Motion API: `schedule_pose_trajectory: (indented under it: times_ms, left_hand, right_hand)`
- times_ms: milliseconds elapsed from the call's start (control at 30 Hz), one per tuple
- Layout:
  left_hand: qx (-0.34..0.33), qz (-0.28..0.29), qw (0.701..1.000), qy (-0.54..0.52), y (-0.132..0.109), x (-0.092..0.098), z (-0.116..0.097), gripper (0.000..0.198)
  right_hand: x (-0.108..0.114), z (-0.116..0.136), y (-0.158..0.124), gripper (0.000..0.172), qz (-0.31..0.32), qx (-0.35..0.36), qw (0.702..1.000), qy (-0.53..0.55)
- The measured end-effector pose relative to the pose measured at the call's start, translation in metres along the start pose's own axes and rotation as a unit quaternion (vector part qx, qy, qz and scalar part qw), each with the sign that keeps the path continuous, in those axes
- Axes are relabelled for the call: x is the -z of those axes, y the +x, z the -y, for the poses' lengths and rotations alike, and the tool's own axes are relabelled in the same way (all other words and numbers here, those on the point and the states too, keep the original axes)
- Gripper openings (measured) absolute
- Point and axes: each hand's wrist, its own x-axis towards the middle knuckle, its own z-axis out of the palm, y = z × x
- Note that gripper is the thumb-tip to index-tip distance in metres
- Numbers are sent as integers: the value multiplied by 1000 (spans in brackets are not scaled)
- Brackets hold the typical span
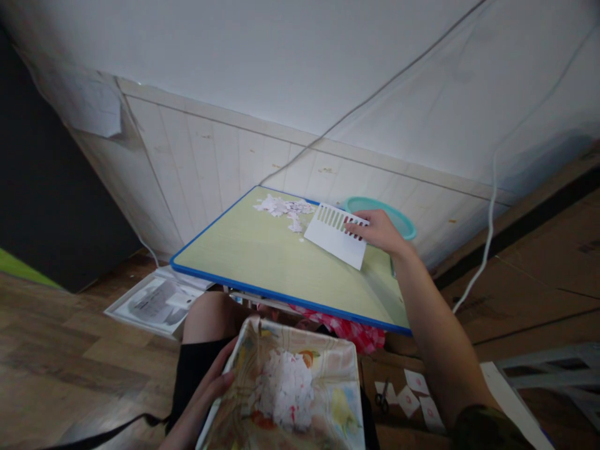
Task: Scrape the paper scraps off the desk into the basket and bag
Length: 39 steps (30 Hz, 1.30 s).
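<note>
My right hand (377,231) reaches over the small green table with a blue rim (225,272) and grips a white card with a row of slots (335,235) by its right edge, fingers closed on it. A pile of torn white paper scraps (284,207) lies on the table just left of the card. My left hand (209,389) holds the left rim of a flower-patterned tray (337,369) on my lap. The tray holds a heap of white paper scraps (284,387).
A teal bowl (398,215) sits at the table's far right corner behind my hand. Printed sheets (157,300) lie on the wooden floor at left. Scissors (382,395) and small paper cards (415,390) lie on the floor at right. A white cable (490,212) hangs along the wall.
</note>
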Motion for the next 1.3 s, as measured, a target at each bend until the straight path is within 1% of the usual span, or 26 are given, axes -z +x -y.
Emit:
schedule_pose_trajectory:
  times_ms: [67, 133, 233, 267, 400, 500, 600, 700, 833, 967, 1033, 1133, 1233, 1300]
  left_hand:
    - [-4, 3, 1000, 0, 4, 0, 1, 50]
    - [12, -11, 1000, 12, 9, 0, 3, 49]
    - [61, -37, 997, 32, 15, -1, 8, 49]
    - [65, -41, 997, 32, 16, -1, 10, 50]
    - [21, -39, 999, 7, 18, -1, 19, 53]
    - [1, -36, 999, 5, 22, 0, 22, 53]
    - [-3, -41, 999, 11, 25, 2, 20, 54]
    - [-7, -37, 999, 7, 24, 0, 16, 52]
    - [1, -35, 999, 0, 16, -8, 7, 49]
    - [10, -34, 999, -4, 11, -10, 2, 51]
    - [8, -35, 999, -4, 12, -7, 4, 51]
    - [-4, -37, 999, 1, 16, -4, 11, 54]
    - [-4, -37, 999, -1, 20, -3, 18, 55]
    - [-9, -34, 999, -4, 22, -1, 20, 53]
  right_hand:
    - [-5, 3, -3, 30, 11, 6, 1000, -1]
    - [-6, 5, -7, 30, 23, 9, 1000, 1]
    - [0, 7, -15, 31, 44, 16, 999, 0]
    - [4, 8, -18, 32, 50, 20, 999, -5]
    - [22, 14, -32, 35, 67, 30, 997, -33]
    - [27, 20, -39, 33, 51, 28, 997, -42]
    - [21, 24, -38, 32, 15, 34, 998, -42]
    - [8, 27, -32, 33, 2, 44, 998, -52]
    - [-2, 27, -27, 31, 30, 67, 995, -74]
    - [7, 30, -33, 31, 64, 78, 991, -84]
    - [14, 32, -38, 30, 68, 81, 990, -93]
    - [18, 36, -37, 30, 44, 88, 990, -100]
    - [11, 37, -28, 29, 23, 88, 990, -104]
    - [4, 36, -21, 28, 30, 91, 990, -103]
